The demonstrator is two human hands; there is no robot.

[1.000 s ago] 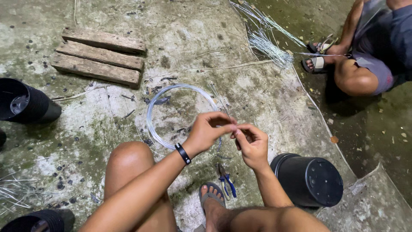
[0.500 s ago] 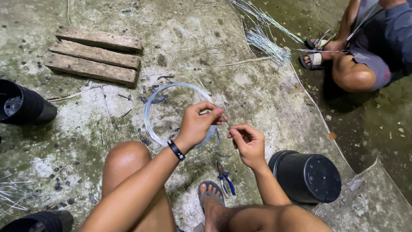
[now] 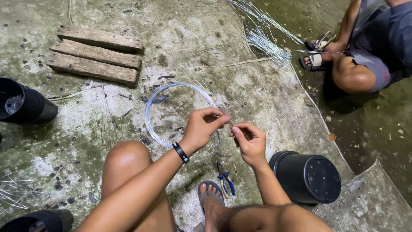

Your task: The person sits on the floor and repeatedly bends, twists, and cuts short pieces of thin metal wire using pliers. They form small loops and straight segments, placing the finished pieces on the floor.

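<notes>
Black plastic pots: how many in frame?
3. One stack lies on its side at the left edge, one sits bottom-up by the person's right forearm, and one is cut off at the bottom-left corner. More may lie outside the frame.

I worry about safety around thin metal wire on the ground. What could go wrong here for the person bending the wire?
The left hand and right hand pinch a thin wire bare, so a sharp end could prick a finger. The wire coil lies on the floor just ahead of the sandalled foot and might snag it. The pliers lie right beside that foot, easy to step on.
</notes>
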